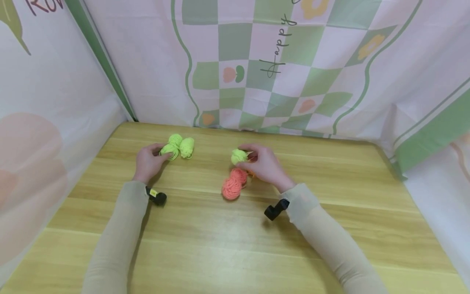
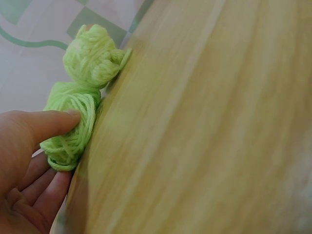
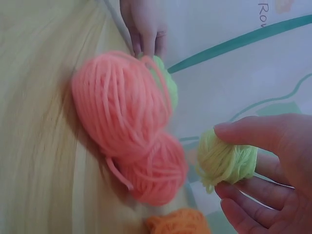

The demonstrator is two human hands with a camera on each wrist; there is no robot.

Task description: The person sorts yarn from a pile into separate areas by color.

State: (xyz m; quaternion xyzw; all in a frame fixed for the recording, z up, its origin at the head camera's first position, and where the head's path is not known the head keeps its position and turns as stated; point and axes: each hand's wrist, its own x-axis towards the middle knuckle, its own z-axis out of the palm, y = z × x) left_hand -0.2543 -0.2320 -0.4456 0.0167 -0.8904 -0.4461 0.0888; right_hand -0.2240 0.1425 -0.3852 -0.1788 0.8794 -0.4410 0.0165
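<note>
My left hand (image 1: 148, 162) pinches a bright green yarn ball (image 2: 73, 122) on the left part of the table, thumb on top and fingers at its lower side. Another green yarn ball (image 1: 175, 140) touches it from behind, and a paler yellow-green yarn ball (image 1: 187, 147) lies close on the right. Between thumb and fingers, my right hand (image 1: 266, 165) grips a small yellow-green yarn ball (image 3: 224, 158). Just in front of that hand two coral yarn balls (image 1: 231, 188) lie touching. Mostly hidden under the right hand is an orange yarn ball (image 3: 180, 223).
The wooden table (image 1: 205, 245) ends at a patterned cloth curtain (image 1: 235, 41) behind, with more cloth on the left and right sides. A black wrist camera (image 1: 158, 198) sits on the left wrist and another black wrist camera (image 1: 275, 209) on the right.
</note>
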